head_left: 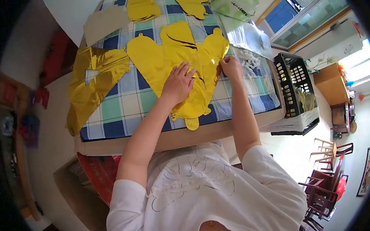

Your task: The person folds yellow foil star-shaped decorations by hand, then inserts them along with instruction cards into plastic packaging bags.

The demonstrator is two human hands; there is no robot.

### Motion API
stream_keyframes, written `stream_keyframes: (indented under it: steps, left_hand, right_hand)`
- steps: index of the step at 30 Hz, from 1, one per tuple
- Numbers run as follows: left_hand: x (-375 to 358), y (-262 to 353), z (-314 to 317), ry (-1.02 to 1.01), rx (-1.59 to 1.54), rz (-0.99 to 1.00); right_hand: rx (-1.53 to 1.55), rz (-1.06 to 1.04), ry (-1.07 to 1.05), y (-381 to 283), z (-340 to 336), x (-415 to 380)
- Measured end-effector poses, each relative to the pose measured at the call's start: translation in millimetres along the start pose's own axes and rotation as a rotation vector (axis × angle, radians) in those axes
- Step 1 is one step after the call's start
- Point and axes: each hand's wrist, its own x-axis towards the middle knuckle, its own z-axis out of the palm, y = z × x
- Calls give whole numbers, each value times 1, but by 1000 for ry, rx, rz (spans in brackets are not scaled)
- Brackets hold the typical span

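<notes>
Flat gold foil balloons point(149, 55) lie in a fan on the checked cloth, with dark curved slits between some of the sheets. My left hand point(178, 83) rests palm down on the middle of them, fingers stretched out. At their right edge my right hand point(231, 68) is closed in a pinch on the foil's rim. The pinched bit is partly hidden by the fingers. Small rounded tabs stick out along the foil's outline, including one at the near end. Another shiny gold foil sheet point(83, 101) hangs over the table's left edge.
The checked cloth point(110, 106) covers a cardboard-edged table. More gold foil point(143, 8) and grey-brown cardboard point(104, 26) lie toward the back. At right are white scraps point(248, 61), clear plastic sheets point(247, 36), a green-white bag point(236, 4) and a black crate point(293, 84).
</notes>
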Motion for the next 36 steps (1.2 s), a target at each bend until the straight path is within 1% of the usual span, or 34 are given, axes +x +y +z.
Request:
stream_keyframes:
  steps: [3,6,7,10,11,12,14,17,20,23,26,29,32,35,36]
  left_hand:
    - [0,1,-1,-37,8,-11]
    - [4,0,-2,-63,33,-9]
    - [3,1,-3,-78,42,-12]
    - [0,1,-2,-59,22,-4]
    - [0,0,-1,-40,8,3]
    - [1,-1,-1,-38,10,8]
    - [1,0,-1,-35,7,8]
    - [0,0,-2,-19,-8,9]
    - [0,-1,0,-19,-1,11]
    - [0,-1,-1,-23,8,14]
    - [0,1,-4,-14,-3,18]
    - [0,0,-3,-23,19,9]
    - [-1,-1,1,44,16,26]
    - [0,3,-4,62,-23,18]
    - [0,4,-5,36,-13,8]
  right_hand:
    - [151,-99,11,-10,-1,-1]
    - [1008,-418,-277,-33,-20,-24]
    - [1415,-356,-517,-36,-26,-25]
    - [636,-367,94,-9,15,13]
    - [209,-271,110,-10,21,11]
    - [163,-466,50,-2,28,13]
    - [34,-696,165,11,62,16]
    - [128,-726,1,-3,51,-1]
    - [207,-841,19,-16,46,-6]
    - [109,-966,-27,-27,41,-5]
    - [-330,-888,-179,-53,23,-14]
    - [-107,-998,-132,-48,31,-16]
    - [-59,-968,-97,-48,33,-22]
    - [40,-993,-13,-45,44,-22]
    - [38,-993,-3,-44,46,-23]
